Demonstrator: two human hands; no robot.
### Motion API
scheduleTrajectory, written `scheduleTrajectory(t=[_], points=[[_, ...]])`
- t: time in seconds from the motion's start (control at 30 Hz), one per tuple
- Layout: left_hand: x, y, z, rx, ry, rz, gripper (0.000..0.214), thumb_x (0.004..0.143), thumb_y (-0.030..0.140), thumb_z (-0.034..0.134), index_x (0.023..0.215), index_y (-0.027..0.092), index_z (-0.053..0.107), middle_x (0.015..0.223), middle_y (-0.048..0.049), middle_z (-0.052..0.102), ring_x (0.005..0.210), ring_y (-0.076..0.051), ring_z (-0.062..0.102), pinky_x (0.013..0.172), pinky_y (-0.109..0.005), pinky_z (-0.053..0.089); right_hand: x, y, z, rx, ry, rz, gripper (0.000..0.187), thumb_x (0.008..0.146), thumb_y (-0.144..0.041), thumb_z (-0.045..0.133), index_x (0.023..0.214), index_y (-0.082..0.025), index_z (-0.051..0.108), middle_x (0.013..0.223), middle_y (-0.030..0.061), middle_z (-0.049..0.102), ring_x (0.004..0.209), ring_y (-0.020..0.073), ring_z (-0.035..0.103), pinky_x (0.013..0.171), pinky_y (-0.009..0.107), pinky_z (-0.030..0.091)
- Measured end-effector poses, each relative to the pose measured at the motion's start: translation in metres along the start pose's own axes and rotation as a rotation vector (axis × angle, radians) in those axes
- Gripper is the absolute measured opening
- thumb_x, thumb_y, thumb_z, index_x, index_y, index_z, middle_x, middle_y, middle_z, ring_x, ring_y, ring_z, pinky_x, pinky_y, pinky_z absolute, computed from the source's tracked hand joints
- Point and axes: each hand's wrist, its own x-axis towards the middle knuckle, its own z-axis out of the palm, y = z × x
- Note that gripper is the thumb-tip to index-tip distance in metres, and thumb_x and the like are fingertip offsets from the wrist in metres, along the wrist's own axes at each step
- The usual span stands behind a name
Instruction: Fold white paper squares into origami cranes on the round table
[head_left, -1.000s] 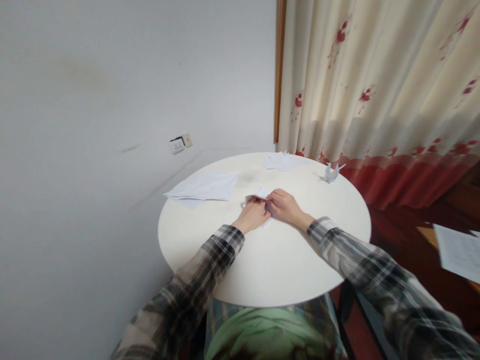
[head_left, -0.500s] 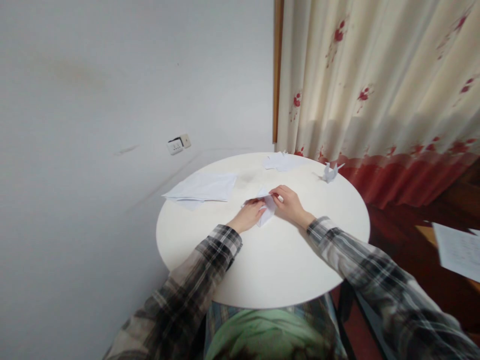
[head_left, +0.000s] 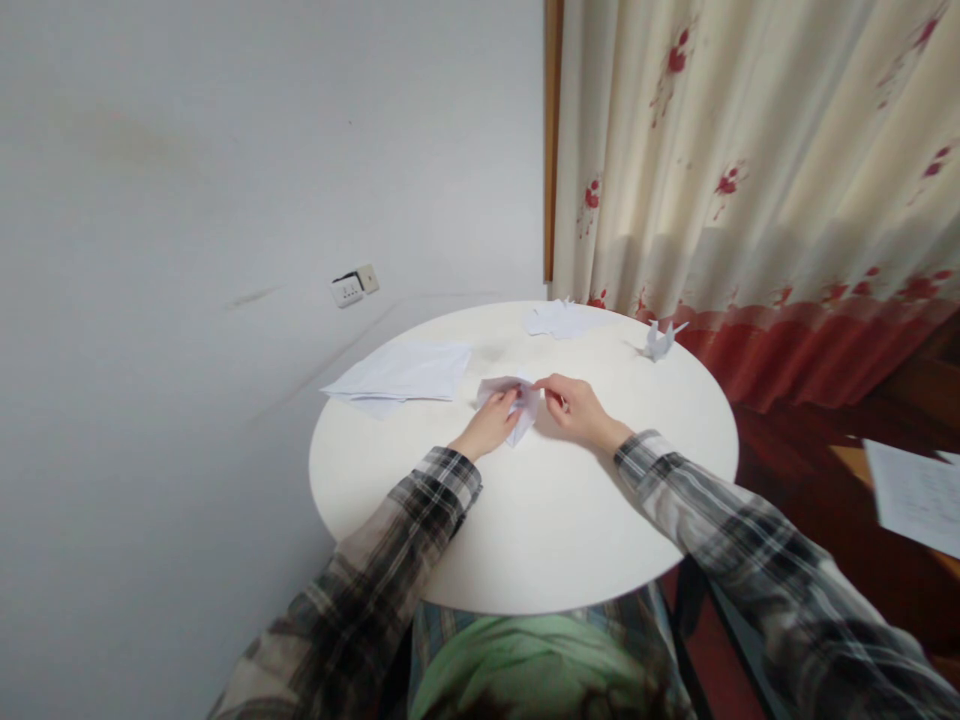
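Note:
A small sheet of white folded paper [head_left: 528, 412], partly raised into an open flap, lies near the middle of the round white table [head_left: 540, 530]. My left hand [head_left: 491, 422] grips it from the left, thumb and fingers bent over its inner folds. At the right edge of the paper, my right hand [head_left: 576, 408] has its fingers curled, with the index fingertip and thumb closed at the edge of the flap. My fingers hide part of the folds.
White paper sheets [head_left: 405, 370] are stacked on the left of the table. More paper pieces [head_left: 555, 319] lie at the back, and a folded paper crane [head_left: 660, 341] stands at the back right. The wall [head_left: 187, 350] borders the left side; a curtain [head_left: 750, 200] hangs behind.
The flap of the folded paper has opened out to the left and now stands raised behind my left hand. My left hand has shifted slightly left, while the right stays at the right edge.

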Motion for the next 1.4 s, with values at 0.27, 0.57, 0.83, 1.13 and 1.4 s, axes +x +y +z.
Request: scheduleTrajectory(t=[0.27,0.57,0.83,1.13,1.4], points=[[0.000,-0.001,-0.002,0.062,-0.034,0.000,0.043,0.082,0.017,0.039,0.124,0.008,0.039,0.125,-0.0146,0.048,0.117,-0.021,0.042,0.101,-0.034,0.032,-0.002,0.003,0.005,-0.034,-0.250,0.024,0.035,0.069,-0.008,0.042,0.091,-0.019,0.067,0.080,0.0033,0.068,0.065,0.0126,0.058,0.065,0.021,0.040],[-0.002,0.000,-0.010,0.032,-0.156,0.062,0.039,0.084,0.019,0.036,0.123,0.017,0.043,0.130,-0.0066,0.045,0.122,-0.017,0.037,0.104,-0.032,0.026,-0.005,0.010,0.003,0.165,-0.278,0.169,0.032,0.068,-0.011,0.047,0.093,-0.015,0.067,0.063,0.0003,0.064,0.050,0.0075,0.047,0.054,0.019,0.037],[-0.003,-0.001,-0.011,0.069,-0.249,0.056,0.042,0.087,0.026,0.032,0.128,0.017,0.038,0.138,-0.0073,0.034,0.129,-0.017,0.028,0.106,-0.032,0.020,-0.007,0.024,0.014,0.408,-0.346,0.153,0.020,0.068,-0.020,0.060,0.086,-0.013,0.068,0.073,0.0037,0.065,0.059,0.0099,0.051,0.058,0.021,0.041],[-0.006,0.002,-0.015,-0.005,-0.238,0.017,0.043,0.085,0.024,0.037,0.127,0.018,0.039,0.138,-0.0062,0.034,0.127,-0.016,0.030,0.106,-0.032,0.023,-0.009,0.030,0.020,0.533,-0.337,0.174,0.024,0.072,-0.036,0.062,0.080,-0.014,0.067,0.078,0.0055,0.066,0.069,0.0134,0.058,0.067,0.025,0.046],[-0.005,-0.005,-0.007,0.018,-0.288,0.024,0.042,0.086,0.026,0.038,0.127,0.019,0.040,0.138,-0.0068,0.034,0.129,-0.016,0.027,0.106,-0.033,0.022,-0.010,0.028,0.021,0.541,-0.312,0.209,0.026,0.073,-0.038,0.059,0.076,-0.014,0.066,0.078,0.0053,0.067,0.071,0.0142,0.060,0.069,0.025,0.046]])
